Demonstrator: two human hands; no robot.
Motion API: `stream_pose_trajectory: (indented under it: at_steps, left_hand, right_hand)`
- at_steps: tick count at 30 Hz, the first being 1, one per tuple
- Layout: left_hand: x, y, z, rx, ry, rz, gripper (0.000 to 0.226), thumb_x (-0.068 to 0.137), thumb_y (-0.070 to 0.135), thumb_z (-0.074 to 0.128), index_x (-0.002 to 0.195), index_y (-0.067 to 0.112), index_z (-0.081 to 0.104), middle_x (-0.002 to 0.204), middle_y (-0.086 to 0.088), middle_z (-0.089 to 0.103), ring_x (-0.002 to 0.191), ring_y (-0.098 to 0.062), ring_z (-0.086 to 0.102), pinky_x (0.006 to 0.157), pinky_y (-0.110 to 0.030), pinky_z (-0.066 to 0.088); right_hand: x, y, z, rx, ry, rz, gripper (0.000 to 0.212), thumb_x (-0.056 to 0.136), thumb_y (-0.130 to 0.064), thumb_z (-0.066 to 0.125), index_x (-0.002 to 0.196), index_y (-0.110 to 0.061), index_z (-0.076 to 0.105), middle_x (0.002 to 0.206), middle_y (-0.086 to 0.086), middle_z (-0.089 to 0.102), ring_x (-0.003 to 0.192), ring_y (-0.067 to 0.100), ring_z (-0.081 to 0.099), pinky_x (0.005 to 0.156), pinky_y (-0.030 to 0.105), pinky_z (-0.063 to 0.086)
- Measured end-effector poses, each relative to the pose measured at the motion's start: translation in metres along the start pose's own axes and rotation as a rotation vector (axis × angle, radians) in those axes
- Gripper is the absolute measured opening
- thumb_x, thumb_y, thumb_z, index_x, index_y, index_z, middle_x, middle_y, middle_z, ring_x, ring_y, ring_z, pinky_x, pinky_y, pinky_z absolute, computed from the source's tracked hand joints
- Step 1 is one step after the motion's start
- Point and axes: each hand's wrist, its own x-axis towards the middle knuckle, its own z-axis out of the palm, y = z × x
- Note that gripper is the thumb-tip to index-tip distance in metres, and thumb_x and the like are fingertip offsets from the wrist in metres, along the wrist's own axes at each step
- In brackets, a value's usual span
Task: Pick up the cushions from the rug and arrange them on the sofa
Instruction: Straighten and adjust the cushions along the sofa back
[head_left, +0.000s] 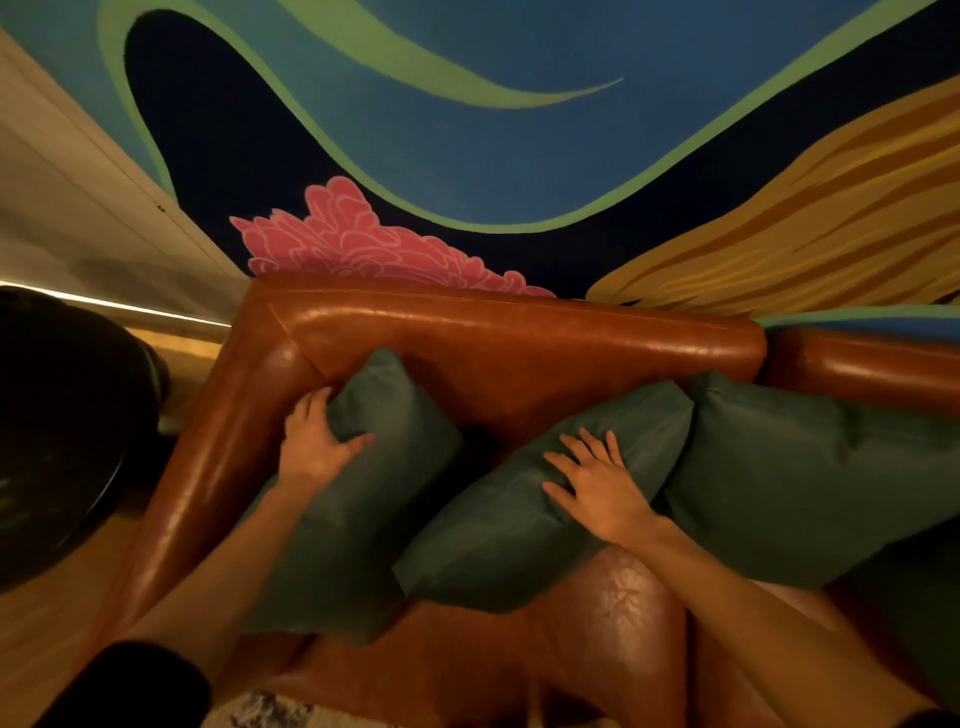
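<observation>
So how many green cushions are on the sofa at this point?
3. The corner cushion, gripped by the left hand; the middle cushion under the flat right hand; the right cushion against the sofa back. Green at the lower right edge may be a fourth.

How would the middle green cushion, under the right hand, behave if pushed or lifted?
Probably soft: the middle cushion creases under the flat right hand. Likely light, being puffy. Leaning slantwise on the sofa, it may slump if released.
</observation>
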Motion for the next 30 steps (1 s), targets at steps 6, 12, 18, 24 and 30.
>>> stream_pose_trajectory:
  at_steps: [6,12,18,24,30]
  left_hand:
    - [0.009,-0.034,0.013,0.157,-0.325,-0.238,0.141,0.045,0.063,0.084,0.151,0.027,0.000,0.154,-0.014,0.025,0.138,-0.039,0.030,0.111,-0.058,0.027]
    - [-0.020,-0.033,0.037,0.034,-0.179,-0.051,0.102,0.054,0.055,0.083,0.139,0.024,0.034,0.134,-0.006,0.053,0.124,-0.031,0.049,0.102,-0.056,0.037]
    - [-0.037,-0.001,0.041,-0.045,-0.122,0.175,0.087,0.058,0.039,0.087,0.134,0.023,0.046,0.123,-0.003,0.062,0.114,-0.027,0.058,0.096,-0.040,0.045]
    - [-0.003,0.040,0.031,0.000,-0.058,0.324,0.090,0.057,0.041,0.087,0.135,0.021,0.046,0.131,-0.005,0.057,0.122,-0.027,0.053,0.100,-0.039,0.043]
    - [0.021,0.034,0.037,0.269,-0.239,0.205,0.112,0.054,0.064,0.078,0.145,0.029,0.024,0.137,-0.008,0.046,0.127,-0.034,0.043,0.100,-0.055,0.037]
  right_hand:
    - [-0.002,0.000,-0.005,0.033,-0.012,-0.015,0.081,0.080,-0.064,0.012,0.141,-0.024,0.047,0.151,0.008,0.037,0.145,0.033,0.021,0.117,0.055,0.004]
    - [-0.003,0.000,-0.013,0.026,-0.073,-0.027,0.090,0.072,-0.069,0.004,0.147,-0.029,0.036,0.157,0.005,0.024,0.148,0.029,0.010,0.118,0.052,-0.002]
    - [-0.022,0.010,-0.009,0.086,-0.009,-0.027,0.078,0.077,-0.068,0.015,0.137,-0.033,0.051,0.154,0.002,0.035,0.147,0.028,0.018,0.118,0.049,-0.001]
    - [-0.029,0.012,-0.004,0.092,0.044,-0.022,0.066,0.083,-0.063,0.027,0.132,-0.030,0.057,0.149,0.004,0.043,0.144,0.029,0.027,0.117,0.049,0.003]
    - [-0.003,-0.007,-0.015,0.058,-0.038,0.046,0.057,0.085,-0.055,0.044,0.136,-0.030,0.052,0.153,0.006,0.036,0.146,0.031,0.019,0.117,0.053,0.002]
